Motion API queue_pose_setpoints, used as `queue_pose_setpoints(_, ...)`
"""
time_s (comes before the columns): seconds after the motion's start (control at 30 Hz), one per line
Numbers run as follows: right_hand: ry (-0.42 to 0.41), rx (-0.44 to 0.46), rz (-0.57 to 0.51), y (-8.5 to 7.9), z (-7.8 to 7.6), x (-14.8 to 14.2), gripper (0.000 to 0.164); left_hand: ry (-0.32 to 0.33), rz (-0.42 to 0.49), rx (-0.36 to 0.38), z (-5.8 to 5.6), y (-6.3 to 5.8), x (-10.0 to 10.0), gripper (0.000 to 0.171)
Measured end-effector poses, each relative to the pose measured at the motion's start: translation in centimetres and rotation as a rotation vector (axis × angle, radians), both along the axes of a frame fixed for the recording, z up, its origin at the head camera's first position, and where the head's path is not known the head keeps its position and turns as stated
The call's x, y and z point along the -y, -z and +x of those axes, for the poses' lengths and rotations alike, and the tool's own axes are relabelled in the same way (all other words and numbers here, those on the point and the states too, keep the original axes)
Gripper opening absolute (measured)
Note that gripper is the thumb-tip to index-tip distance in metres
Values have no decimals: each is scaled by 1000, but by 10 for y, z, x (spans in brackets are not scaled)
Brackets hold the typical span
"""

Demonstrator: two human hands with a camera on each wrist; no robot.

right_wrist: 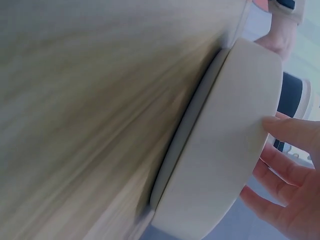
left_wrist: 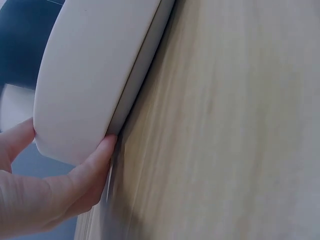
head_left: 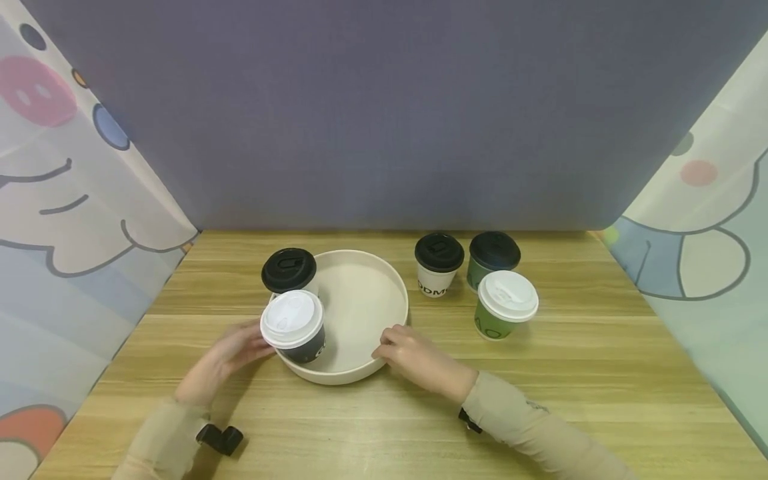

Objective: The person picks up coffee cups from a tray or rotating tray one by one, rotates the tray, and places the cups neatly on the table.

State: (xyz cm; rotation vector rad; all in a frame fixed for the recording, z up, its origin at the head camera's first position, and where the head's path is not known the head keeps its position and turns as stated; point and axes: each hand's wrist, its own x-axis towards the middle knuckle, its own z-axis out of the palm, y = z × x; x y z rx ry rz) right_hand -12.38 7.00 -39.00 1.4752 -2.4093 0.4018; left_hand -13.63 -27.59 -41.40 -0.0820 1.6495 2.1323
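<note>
A round cream tray (head_left: 366, 300) with a low wall lies on the wooden table. At its left side stand two paper cups: a dark cup with a white lid (head_left: 292, 319) in front, and a pale cup with a black lid (head_left: 289, 269) behind it. My left hand (head_left: 237, 348) grips the tray's left wall. In the left wrist view its thumb (left_wrist: 20, 137) is at the rim and a fingertip reaches the base by the tabletop. At the front right, my right hand (head_left: 414, 357) pinches the rim, thumb outside and the other fingers over the inner side.
Right of the tray stand a white cup with a black lid (head_left: 439, 263), a green cup with a black lid (head_left: 495, 253) and a green cup with a white lid (head_left: 507, 300). A grey panel (head_left: 384, 120) rises behind the table; cartoon-printed curtains (head_left: 708, 253) hang at both sides.
</note>
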Motion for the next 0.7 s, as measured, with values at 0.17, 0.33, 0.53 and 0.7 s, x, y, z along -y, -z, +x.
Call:
queue_pose_setpoints(0.17, -4, 25, -36, 0, -7, -7, 18, -8, -12, 17, 9, 0, -6, 62)
queue_pose_setpoints(0.33, -16, 67, -77, 0, -14, -13, 12, -11, -12, 24, 17, -2, -13, 67)
queue_pose_setpoints(0.53, -25, 171, -102, -3, -23, -20, 9, -3, -2, 41, 27, -1, -19, 71)
queue_pose_setpoints(0.7, -21, 229, -100, -6, -30, -25, 8, -29, 22, 42, 35, 0, -28, 74)
